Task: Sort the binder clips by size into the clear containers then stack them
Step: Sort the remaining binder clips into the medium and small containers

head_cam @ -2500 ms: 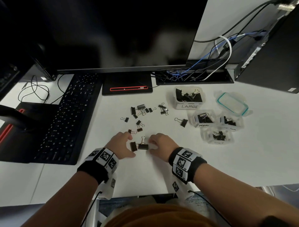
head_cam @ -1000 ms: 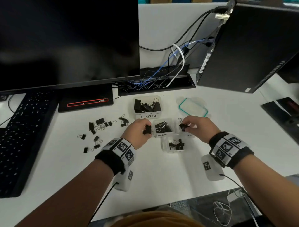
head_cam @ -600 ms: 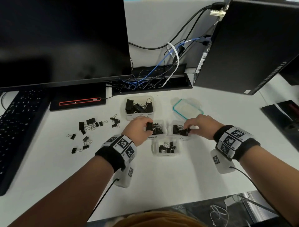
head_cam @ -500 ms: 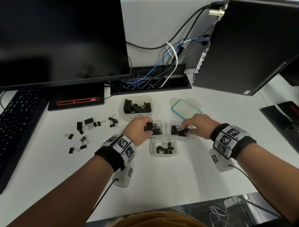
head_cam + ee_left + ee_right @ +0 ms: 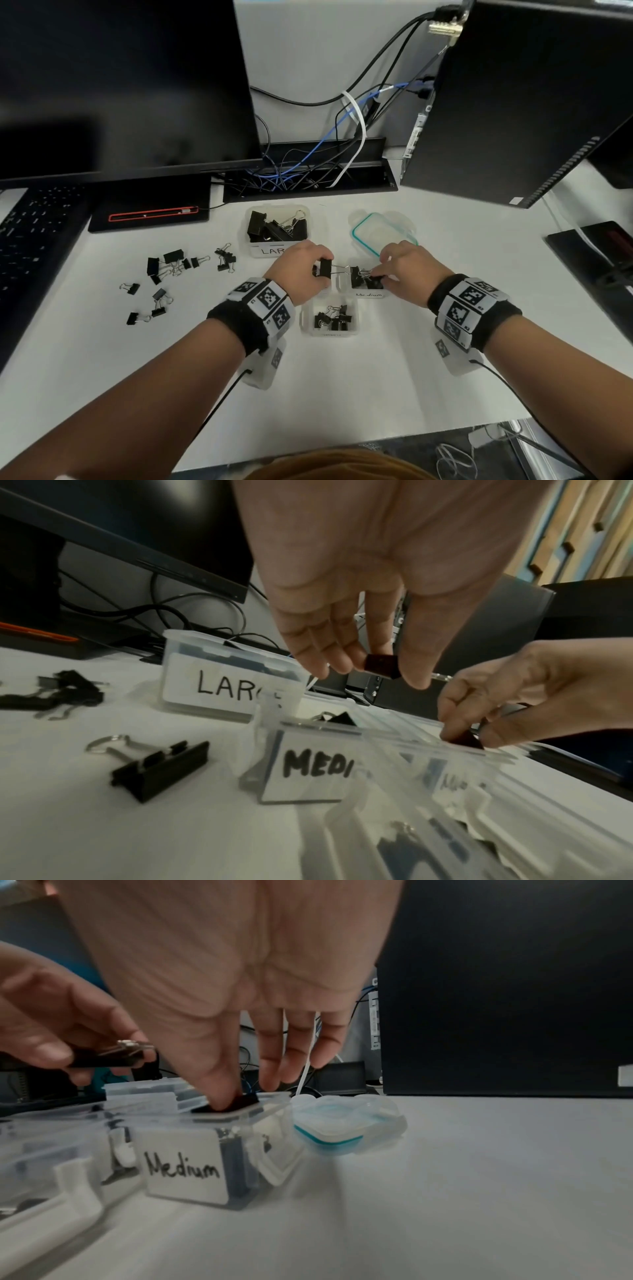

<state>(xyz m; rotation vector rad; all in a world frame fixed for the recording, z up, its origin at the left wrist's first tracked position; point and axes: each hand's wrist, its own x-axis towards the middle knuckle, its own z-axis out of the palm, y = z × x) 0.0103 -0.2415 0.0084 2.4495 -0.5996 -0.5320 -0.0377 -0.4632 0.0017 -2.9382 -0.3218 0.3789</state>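
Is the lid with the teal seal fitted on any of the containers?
No. The teal-sealed lid lies by itself on the desk, behind the right hand.

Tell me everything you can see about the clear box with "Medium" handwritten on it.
The Medium box is a small, clear plastic tub with no lid on, standing upright on the white desk. A white label on its near wall reads "Medium" in black handwriting, and a hinged clasp hangs open at its side. Several black binder clips lie inside. The right hand reaches in, its fingers pinching a black clip at the rim. Other clear tubs stand close on its left.
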